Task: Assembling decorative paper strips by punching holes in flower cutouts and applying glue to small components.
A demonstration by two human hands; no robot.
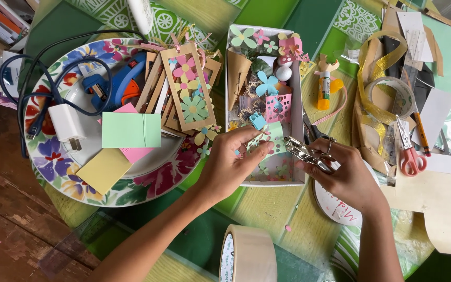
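Green patterned cloth covers the table (199, 245), crowded with craft supplies. Over a white box (298, 104) of paper flowers, the left hand (230, 162) pinches a small strip of pale green paper (267, 142) between thumb and fingers, while the right hand (348, 175) is clamped around a metal hole punch (301, 152) that meets the strip's edge. Judging by the punched pieces already in the box, the work looks well along — this strip seems only partly done. Counted: one blue glue gun (113, 83) on one floral plate (53, 162), one glue stick (323, 91), one pair of pink-handled scissors (408, 151) — and one tape roll (249, 256).
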